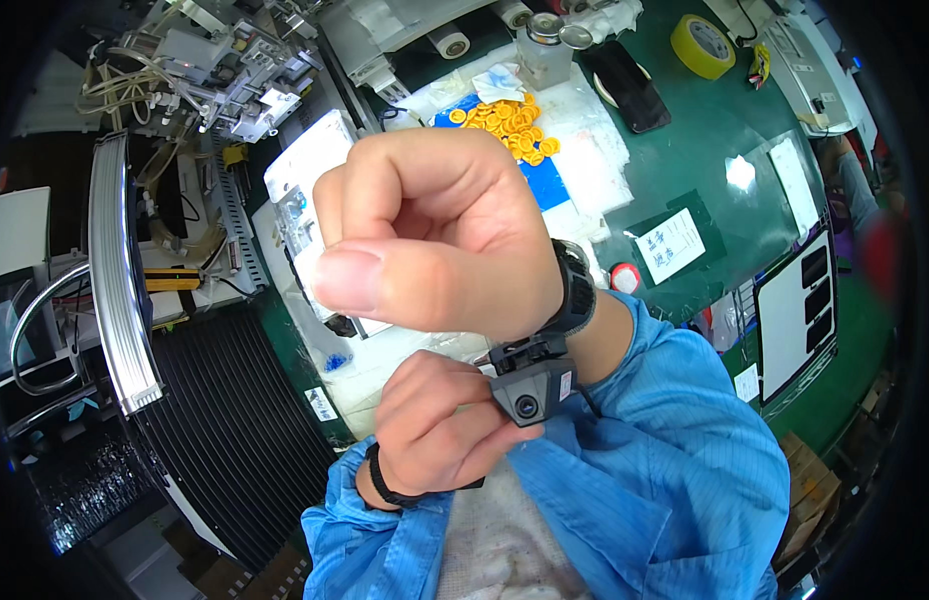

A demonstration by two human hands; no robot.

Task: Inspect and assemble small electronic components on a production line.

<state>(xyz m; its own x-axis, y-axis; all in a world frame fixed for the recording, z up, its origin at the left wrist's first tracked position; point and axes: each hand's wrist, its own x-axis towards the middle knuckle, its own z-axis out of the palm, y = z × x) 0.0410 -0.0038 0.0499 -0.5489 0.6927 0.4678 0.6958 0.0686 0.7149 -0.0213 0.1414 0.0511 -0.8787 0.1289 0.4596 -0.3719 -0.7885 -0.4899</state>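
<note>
My right hand point(435, 235) is raised close to the head view, its fingers curled and the thumb laid across in front of them. Nothing shows between those fingers. A black strap point(575, 288) circles the right wrist, with a small grey-black camera point(526, 388) at the wrist, its lens facing up. My left hand point(432, 425), wearing a black wristband, is below the right one and closes on the left side of this camera, fingertips partly hidden behind it.
On the green bench point(685, 150), yellow ring-like pieces point(510, 125) lie heaped on a blue sheet point(547, 186). Farther off are a clear jar point(545, 62), a black phone point(630, 88) and yellow tape point(703, 46). A ribbed black conveyor point(240, 420) and machinery point(215, 70) stand left.
</note>
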